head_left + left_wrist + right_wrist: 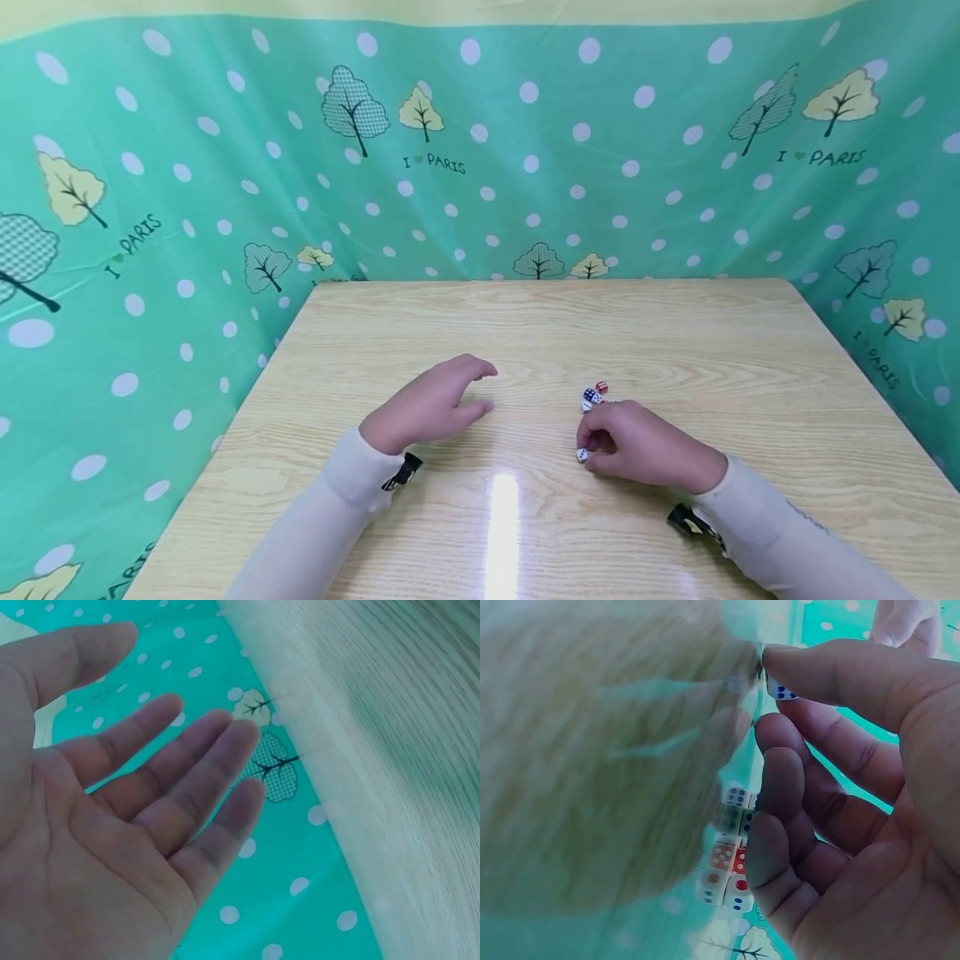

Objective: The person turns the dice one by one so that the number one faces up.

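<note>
My right hand [637,446] pinches a white die [582,455] between thumb and fingertips, low over the tabletop; its dark blue pips show in the right wrist view. Just beyond that hand lies a small cluster of dice: a dark blue die [589,394], a red die [602,387] and white dice [587,407]. My knuckles partly hide this cluster in the head view. To the left, my left hand [431,402] holds nothing, its thumb apart from its relaxed fingers. In the left wrist view, the palm [97,847] is bare.
A light wood-grain table [375,333] lies under both hands. Green polka-dot cloth [525,192] printed with trees hangs behind it and at both sides. A bright light reflection [502,533] shows on the table's near part.
</note>
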The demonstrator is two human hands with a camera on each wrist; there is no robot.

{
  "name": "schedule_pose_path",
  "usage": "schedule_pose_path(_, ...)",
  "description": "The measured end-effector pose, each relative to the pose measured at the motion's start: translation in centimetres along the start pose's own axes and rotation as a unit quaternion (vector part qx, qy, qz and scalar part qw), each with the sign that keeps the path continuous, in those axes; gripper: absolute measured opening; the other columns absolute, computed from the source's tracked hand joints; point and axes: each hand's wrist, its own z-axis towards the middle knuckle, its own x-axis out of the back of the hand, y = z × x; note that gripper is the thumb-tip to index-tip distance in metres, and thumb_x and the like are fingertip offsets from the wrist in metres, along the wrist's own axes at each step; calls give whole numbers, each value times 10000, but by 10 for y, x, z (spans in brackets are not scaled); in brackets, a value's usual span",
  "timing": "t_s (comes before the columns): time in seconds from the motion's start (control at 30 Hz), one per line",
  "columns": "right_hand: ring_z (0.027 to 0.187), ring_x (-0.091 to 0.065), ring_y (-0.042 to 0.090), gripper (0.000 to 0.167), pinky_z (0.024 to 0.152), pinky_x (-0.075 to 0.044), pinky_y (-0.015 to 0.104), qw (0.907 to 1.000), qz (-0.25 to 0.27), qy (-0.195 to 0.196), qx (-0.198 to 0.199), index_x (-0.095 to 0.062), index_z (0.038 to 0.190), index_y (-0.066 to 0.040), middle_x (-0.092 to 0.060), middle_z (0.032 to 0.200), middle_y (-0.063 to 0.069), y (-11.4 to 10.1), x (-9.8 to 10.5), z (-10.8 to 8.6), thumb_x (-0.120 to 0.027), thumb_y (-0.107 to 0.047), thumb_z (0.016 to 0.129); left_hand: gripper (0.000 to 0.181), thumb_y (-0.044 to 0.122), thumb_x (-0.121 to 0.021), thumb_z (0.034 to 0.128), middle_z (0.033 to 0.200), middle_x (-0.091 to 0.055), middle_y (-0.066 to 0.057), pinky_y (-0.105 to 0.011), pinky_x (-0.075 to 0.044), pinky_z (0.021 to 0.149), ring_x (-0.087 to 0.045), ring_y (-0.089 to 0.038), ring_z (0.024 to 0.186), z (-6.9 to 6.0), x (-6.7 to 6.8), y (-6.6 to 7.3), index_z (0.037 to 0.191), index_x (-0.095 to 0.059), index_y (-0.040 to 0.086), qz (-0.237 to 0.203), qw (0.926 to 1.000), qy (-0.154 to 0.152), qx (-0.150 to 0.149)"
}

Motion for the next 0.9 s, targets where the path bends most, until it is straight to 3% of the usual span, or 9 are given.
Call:
schedule_pose_path(0.27,748,-566,75,190,667,-495,219,9999,0,-81,-70,-694,879,-276,-616,823,-115,2,-1,0,-816,-132,852,552,350,-667,1001,1434,-588,-40,-397,-481,1082,-574,-185,1309,2,2,-4,1480,-492,140,-526,9984,158,120)
schedule_pose_path(0.57,760,-556,82,200,672,-482,223,9997,-91,-139,-172,-690,912,-285,-610,838,-125,-4,1,-1,-827,-150,857,590,340,-664,999,1456,-579,-63,-422,-500,1064,-607,-216,1277,0,4,-8,1500,-464,103,-7,9986,388,350)
schedule_pose_path(0.77,783,-545,73,186,697,-477,225,9993,-370,-70,-85,-695,941,-276,-602,875,-136,-9,0,-1,-818,-158,865,572,349,-654,1004,1474,-567,-77,-439,-484,1090,-585,-240,1317,0,5,-14,1486,-496,85,394,9966,299,657)
schedule_pose_path(0.9,785,-533,63,175,700,-475,221,9983,-582,-19,15,-709,949,-263,-590,895,-134,-11,-1,-1,-821,-161,862,542,364,-652,1005,1445,-582,-55,-429,-491,1079,-596,-230,1300,2,3,-17,1465,-529,107,559,9958,222,690)
